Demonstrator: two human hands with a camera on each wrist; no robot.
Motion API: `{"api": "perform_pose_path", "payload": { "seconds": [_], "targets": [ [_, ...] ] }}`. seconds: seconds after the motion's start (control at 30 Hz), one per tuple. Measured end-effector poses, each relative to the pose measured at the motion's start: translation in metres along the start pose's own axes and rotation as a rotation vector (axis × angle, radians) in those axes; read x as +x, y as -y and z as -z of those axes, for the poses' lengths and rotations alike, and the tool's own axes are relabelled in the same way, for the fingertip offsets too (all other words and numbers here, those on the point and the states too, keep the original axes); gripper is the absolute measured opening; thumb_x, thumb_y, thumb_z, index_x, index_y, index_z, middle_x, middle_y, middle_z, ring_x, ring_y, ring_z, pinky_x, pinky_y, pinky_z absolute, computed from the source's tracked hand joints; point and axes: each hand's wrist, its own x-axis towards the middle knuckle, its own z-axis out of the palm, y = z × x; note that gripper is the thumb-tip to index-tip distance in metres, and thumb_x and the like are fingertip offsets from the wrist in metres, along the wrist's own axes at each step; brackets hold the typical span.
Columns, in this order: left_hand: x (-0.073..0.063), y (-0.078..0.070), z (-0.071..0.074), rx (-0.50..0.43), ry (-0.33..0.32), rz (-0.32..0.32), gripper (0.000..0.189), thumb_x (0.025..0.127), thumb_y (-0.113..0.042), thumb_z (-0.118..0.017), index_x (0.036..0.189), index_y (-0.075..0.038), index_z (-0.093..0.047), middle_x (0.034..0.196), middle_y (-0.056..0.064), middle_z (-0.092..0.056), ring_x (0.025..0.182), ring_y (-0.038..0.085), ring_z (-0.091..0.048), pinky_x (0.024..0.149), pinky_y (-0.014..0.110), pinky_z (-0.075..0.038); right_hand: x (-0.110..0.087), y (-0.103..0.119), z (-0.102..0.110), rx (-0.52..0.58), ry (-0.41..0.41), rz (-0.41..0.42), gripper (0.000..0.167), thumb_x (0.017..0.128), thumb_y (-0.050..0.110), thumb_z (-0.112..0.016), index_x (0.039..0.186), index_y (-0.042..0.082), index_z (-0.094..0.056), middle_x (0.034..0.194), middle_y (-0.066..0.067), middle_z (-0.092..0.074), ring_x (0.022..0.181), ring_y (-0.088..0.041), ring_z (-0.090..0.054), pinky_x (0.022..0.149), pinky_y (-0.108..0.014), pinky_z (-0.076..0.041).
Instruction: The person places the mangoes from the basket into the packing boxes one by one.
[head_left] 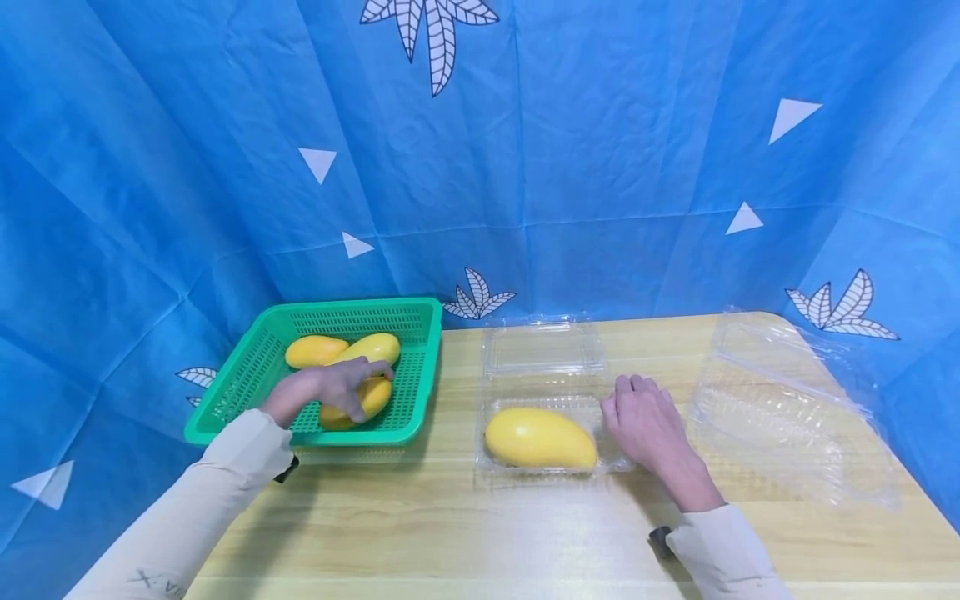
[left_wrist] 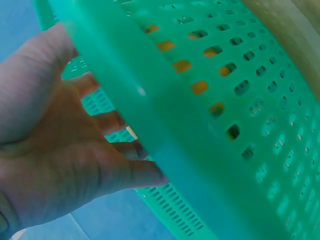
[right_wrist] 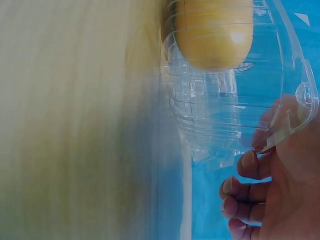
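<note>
My left hand (head_left: 341,387) reaches into the green basket (head_left: 431,358), its spread fingers and thumb over the nearest mango (head_left: 378,398). In the left wrist view that hand (left_wrist: 75,130) comes in over the basket's rim (left_wrist: 130,95), which hides the fingertips. On the table, a clear plastic clamshell box (head_left: 480,454) lies with its lid (head_left: 543,350) folded back. One yellow mango (head_left: 540,439) rests inside it. My right hand (head_left: 647,421) pinches the box's right rim between thumb and index finger; the right wrist view shows this hand (right_wrist: 290,175) with the other fingers curled.
Two more mangoes, one at the back left (head_left: 315,351) and one at the back right (head_left: 378,346), lie in the basket. More clear plastic boxes (head_left: 780,417) stand at the table's right edge. A blue curtain (head_left: 600,167) hangs behind the wooden table (head_left: 420,517).
</note>
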Motion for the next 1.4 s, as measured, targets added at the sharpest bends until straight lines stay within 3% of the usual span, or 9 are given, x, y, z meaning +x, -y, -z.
{"api": "perform_pose_path", "payload": {
  "seconds": [0.13,0.37,0.53,0.73,0.87,1.03,1.13,1.27,1.4],
  "targets": [
    [-0.004,0.002,0.0,0.008,-0.052,-0.013,0.071,0.08,-0.005,-0.079,0.143,-0.011,-0.046,0.119,0.016,-0.049,0.093,0.027,-0.05,0.077,0.041,-0.048,-0.001,0.0,0.0,-0.001,-0.009,0.009,0.026,0.103,0.016,-0.045,0.077,0.011,-0.044,0.072,-0.005,-0.041,0.068,-0.024,-0.039,0.063,-0.036,-0.036],
    [-0.01,0.005,0.006,-0.02,-0.151,-0.07,0.072,0.083,-0.012,-0.078,0.147,-0.007,-0.046,0.132,0.025,-0.048,0.108,0.034,-0.051,0.084,0.049,-0.049,0.0,0.0,0.001,-0.008,-0.009,0.007,0.025,0.103,0.016,-0.045,0.078,0.01,-0.044,0.073,-0.005,-0.041,0.068,-0.025,-0.039,0.063,-0.037,-0.036],
    [-0.012,0.005,0.007,-0.045,-0.197,-0.082,0.073,0.084,-0.014,-0.077,0.148,-0.007,-0.044,0.122,0.022,-0.046,0.096,0.03,-0.048,0.072,0.039,-0.045,0.0,-0.002,0.003,-0.017,-0.006,0.002,0.025,0.103,0.017,-0.045,0.079,0.01,-0.044,0.074,-0.006,-0.041,0.069,-0.025,-0.04,0.063,-0.037,-0.036],
    [-0.016,0.004,0.006,-0.085,-0.325,-0.101,0.076,0.082,-0.013,-0.075,0.15,-0.007,-0.042,0.122,0.024,-0.043,0.087,0.028,-0.05,0.067,0.035,-0.044,0.0,-0.001,0.004,-0.014,-0.007,0.005,0.025,0.103,0.016,-0.045,0.078,0.011,-0.044,0.073,-0.005,-0.041,0.068,-0.025,-0.039,0.063,-0.037,-0.036],
    [-0.022,0.003,0.005,-0.151,-0.399,-0.144,0.067,0.085,-0.014,-0.073,0.146,-0.005,-0.045,0.12,0.021,-0.049,0.091,0.028,-0.052,0.07,0.037,-0.045,-0.001,0.001,0.003,-0.009,-0.003,0.011,0.026,0.103,0.017,-0.045,0.078,0.011,-0.044,0.073,-0.005,-0.04,0.068,-0.024,-0.039,0.063,-0.036,-0.035],
    [-0.024,0.004,0.001,-0.314,-0.42,-0.252,0.058,0.094,-0.012,-0.066,0.146,-0.001,-0.045,0.123,0.018,-0.054,0.101,0.03,-0.051,0.08,0.04,-0.046,-0.004,0.0,0.0,-0.004,-0.001,0.012,0.026,0.103,0.016,-0.045,0.078,0.011,-0.043,0.072,-0.005,-0.039,0.067,-0.023,-0.038,0.063,-0.035,-0.035],
    [-0.023,0.007,0.0,-0.397,-0.423,-0.297,0.058,0.098,-0.012,-0.062,0.151,-0.002,-0.042,0.132,0.02,-0.052,0.106,0.032,-0.051,0.083,0.044,-0.047,-0.005,0.0,0.0,-0.012,-0.009,0.007,0.026,0.103,0.016,-0.046,0.078,0.011,-0.044,0.072,-0.005,-0.04,0.067,-0.024,-0.038,0.063,-0.035,-0.035],
    [-0.027,0.012,-0.003,-0.473,-0.443,-0.346,0.054,0.105,-0.015,-0.053,0.156,-0.006,-0.038,0.153,0.02,-0.04,0.13,0.038,-0.041,0.1,0.058,-0.041,-0.004,-0.001,0.0,-0.018,-0.014,0.008,0.025,0.103,0.017,-0.046,0.078,0.011,-0.044,0.072,-0.005,-0.04,0.068,-0.024,-0.038,0.063,-0.036,-0.035],
    [-0.031,0.013,-0.006,-0.552,-0.449,-0.345,0.052,0.109,-0.021,-0.046,0.158,-0.01,-0.036,0.16,0.016,-0.033,0.14,0.038,-0.031,0.108,0.062,-0.034,-0.003,0.0,0.001,-0.01,-0.011,0.016,0.026,0.104,0.017,-0.046,0.079,0.011,-0.044,0.072,-0.005,-0.04,0.068,-0.023,-0.038,0.063,-0.035,-0.035]
  ]
}}
